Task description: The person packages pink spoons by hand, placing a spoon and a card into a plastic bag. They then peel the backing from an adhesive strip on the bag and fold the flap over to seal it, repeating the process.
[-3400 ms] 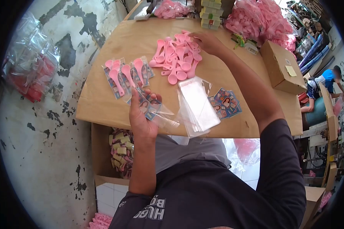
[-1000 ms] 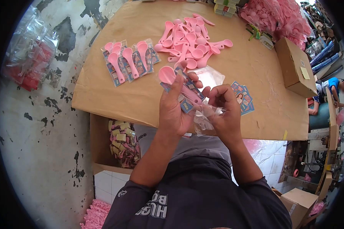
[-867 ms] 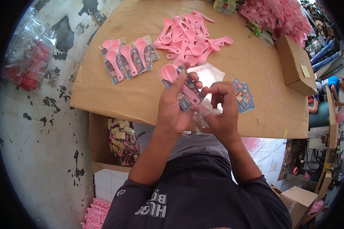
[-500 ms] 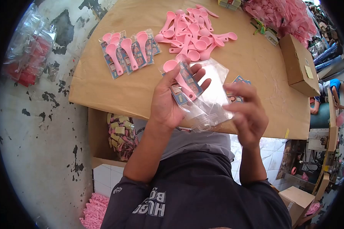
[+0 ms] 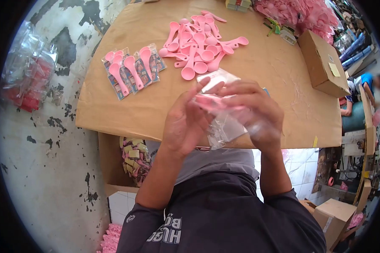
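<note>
Above the near part of the table (image 5: 118, 114), between our two hands, is a blurred clear packet (image 5: 218, 103) with something pink in it, seemingly a spoon. Our left hand (image 5: 181, 122) is half open at the packet's left side, fingers loosely curled; our right hand (image 5: 264, 111) arches over its right side. Blur hides which fingers bear on it, so we cannot tell how firmly either grips. We judge it light and hardly fragile: a stiff spoon in thin, slippery film that crumples easily. We would pinch it across the spoon's handle, through the film, rather than by the floppy end, where the spoon could slide. Just beyond our hands are clear sleeves (image 5: 217, 79), and farther off, a heap of loose pink spoons (image 5: 199, 39). Packed spoons (image 5: 133, 72) lie to the left; a cardboard box (image 5: 318, 65) stands far right.
</note>
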Motion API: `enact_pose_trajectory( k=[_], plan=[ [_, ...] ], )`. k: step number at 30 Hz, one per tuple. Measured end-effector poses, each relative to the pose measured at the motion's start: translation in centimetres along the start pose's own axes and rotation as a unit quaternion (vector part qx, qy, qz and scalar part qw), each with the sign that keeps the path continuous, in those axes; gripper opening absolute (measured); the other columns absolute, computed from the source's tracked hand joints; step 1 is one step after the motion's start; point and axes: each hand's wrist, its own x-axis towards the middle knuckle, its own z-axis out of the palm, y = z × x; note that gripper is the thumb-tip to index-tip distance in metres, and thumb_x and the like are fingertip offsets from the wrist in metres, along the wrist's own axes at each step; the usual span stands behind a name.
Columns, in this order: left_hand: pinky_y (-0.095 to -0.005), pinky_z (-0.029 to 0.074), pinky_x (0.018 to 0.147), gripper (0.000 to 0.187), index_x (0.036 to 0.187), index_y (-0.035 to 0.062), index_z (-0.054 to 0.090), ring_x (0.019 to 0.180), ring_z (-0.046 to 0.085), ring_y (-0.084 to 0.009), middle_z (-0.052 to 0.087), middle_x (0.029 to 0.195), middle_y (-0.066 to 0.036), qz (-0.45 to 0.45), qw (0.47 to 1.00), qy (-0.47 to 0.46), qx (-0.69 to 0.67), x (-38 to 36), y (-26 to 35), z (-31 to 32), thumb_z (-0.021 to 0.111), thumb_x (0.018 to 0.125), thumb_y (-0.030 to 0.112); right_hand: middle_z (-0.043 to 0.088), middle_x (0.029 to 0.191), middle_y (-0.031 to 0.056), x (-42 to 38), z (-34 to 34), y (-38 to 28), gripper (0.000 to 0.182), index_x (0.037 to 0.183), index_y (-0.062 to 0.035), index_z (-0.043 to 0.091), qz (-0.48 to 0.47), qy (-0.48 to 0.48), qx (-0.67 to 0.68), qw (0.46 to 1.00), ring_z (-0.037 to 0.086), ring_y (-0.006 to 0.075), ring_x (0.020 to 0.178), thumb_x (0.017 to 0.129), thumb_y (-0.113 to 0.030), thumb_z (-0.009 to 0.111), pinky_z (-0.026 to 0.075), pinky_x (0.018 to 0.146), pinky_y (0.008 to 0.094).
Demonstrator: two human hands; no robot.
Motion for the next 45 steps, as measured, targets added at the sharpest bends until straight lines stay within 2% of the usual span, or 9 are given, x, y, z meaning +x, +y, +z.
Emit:
enact_pose_trajectory(
  k=[5, 13, 16, 19, 32, 39, 42, 44, 45],
  plan=[
    [-0.0366, 0.043, 0.112, 0.052, 0.149, -0.0006, 0.043, 0.13, 0.057, -0.0238, 0.055, 0.146, -0.021, 0.097, 0.972, -0.055, 0.209, -0.9, 0.5, 0.9, 0.055, 0.106, 0.026, 0.058, 0.075, -0.0021, -0.1, 0.9, -2.1, 0.053, 0.137, -0.0045, 0.059, 0.203, 0.092, 0.026, 0.975, 0.05, 0.004, 0.069, 0.088, -0.01, 0.08, 0.044, 0.068, 0.0226],
    [-0.0289, 0.061, 0.078, 0.036, 0.131, -0.0042, 0.061, 0.095, 0.074, -0.0171, 0.074, 0.114, -0.02, 0.152, 0.919, 0.007, 0.363, -1.7, -0.1, 1.7, 0.066, 0.1, 0.014, 0.061, 0.072, -0.0019, -1.1, 1.6, -2.7, 0.06, 0.144, -0.0046, 0.049, 0.273, 0.074, 0.109, 0.953, 0.058, 0.0042, 0.071, 0.091, -0.01, 0.077, 0.045, 0.068, 0.0228],
    [-0.0273, 0.061, 0.076, 0.04, 0.136, -0.003, 0.057, 0.091, 0.074, -0.0156, 0.076, 0.108, -0.019, 0.156, 0.894, 0.055, 0.417, -2.6, -0.2, 2.4, 0.065, 0.101, 0.014, 0.067, 0.084, 0.0033, -1.1, 1.2, -3.0, 0.05, 0.135, -0.0047, 0.057, 0.242, 0.137, 0.021, 0.96, 0.063, 0.0098, 0.077, 0.089, -0.007, 0.077, 0.049, 0.071, 0.0268],
    [-0.0227, 0.057, 0.074, 0.046, 0.144, -0.0011, 0.05, 0.087, 0.073, -0.012, 0.077, 0.101, -0.016, 0.198, 0.874, 0.036, 0.441, -3.0, -1.0, 2.9, 0.064, 0.102, 0.011, 0.065, 0.121, 0.0134, -0.8, 0.7, -3.0, 0.027, 0.108, -0.0067, 0.073, 0.03, 0.165, -0.259, 0.951, 0.062, 0.0271, 0.1, 0.082, -0.004, 0.079, 0.052, 0.081, 0.0353],
    [-0.0189, 0.027, 0.053, 0.056, 0.151, 0.0017, 0.047, 0.059, 0.038, 0.0012, 0.059, 0.068, 0.006, 0.228, 0.756, -0.009, 0.614, -3.4, -2.0, 1.6, 0.066, 0.099, 0.004, 0.07, 0.117, 0.007, -0.3, 1.5, -1.3, 0.025, 0.098, -0.0046, 0.073, -0.1, 0.141, -0.398, 0.901, 0.061, 0.0292, 0.104, 0.073, 0.0, 0.078, 0.051, 0.087, 0.0404],
    [-0.0222, 0.038, 0.057, 0.058, 0.151, 0.008, 0.05, 0.063, 0.046, -0.0024, 0.074, 0.078, -0.011, 0.194, 0.759, -0.018, 0.621, -3.0, -1.4, 2.8, 0.067, 0.096, 0.005, 0.071, 0.113, 0.0106, 0.6, 0.4, -0.9, 0.019, 0.091, -0.0043, 0.069, -0.049, 0.17, -0.319, 0.931, 0.064, 0.0301, 0.1, 0.074, 0.002, 0.075, 0.052, 0.085, 0.0392],
    [-0.0162, 0.045, 0.067, 0.056, 0.151, -0.0014, 0.043, 0.079, 0.062, -0.0018, 0.078, 0.094, -0.011, 0.137, 0.79, -0.018, 0.598, -2.4, -0.8, 2.8, 0.065, 0.1, 0.007, 0.071, 0.111, 0.0149, 1.3, -1.5, -0.7, 0.016, 0.096, -0.0026, 0.066, 0.0, 0.231, -0.284, 0.93, 0.067, 0.0273, 0.097, 0.082, 0.004, 0.07, 0.053, 0.084, 0.0378],
    [-0.0215, 0.054, 0.079, 0.053, 0.147, -0.0038, 0.044, 0.093, 0.071, -0.0095, 0.076, 0.109, -0.02, 0.173, 0.864, -0.016, 0.472, -2.3, -1.5, 2.6, 0.065, 0.101, 0.01, 0.071, 0.111, 0.018, 1.1, -2.8, 0.1, 0.011, 0.098, -0.0006, 0.062, 0.099, 0.359, 0.067, 0.926, 0.069, 0.0225, 0.093, 0.091, 0.007, 0.06, 0.053, 0.082, 0.0325],
    [-0.0215, 0.054, 0.079, 0.053, 0.147, -0.0038, 0.044, 0.093, 0.071, -0.0095, 0.076, 0.109, -0.02, 0.166, 0.866, -0.01, 0.471, -2.3, -1.6, 2.6, 0.065, 0.101, 0.01, 0.071, 0.111, 0.018, 1.0, -3.2, 0.0, 0.011, 0.098, -0.0006, 0.062, 0.108, 0.359, 0.067, 0.925, 0.069, 0.0225, 0.093, 0.091, 0.007, 0.06, 0.053, 0.082, 0.0325]
  ],
)
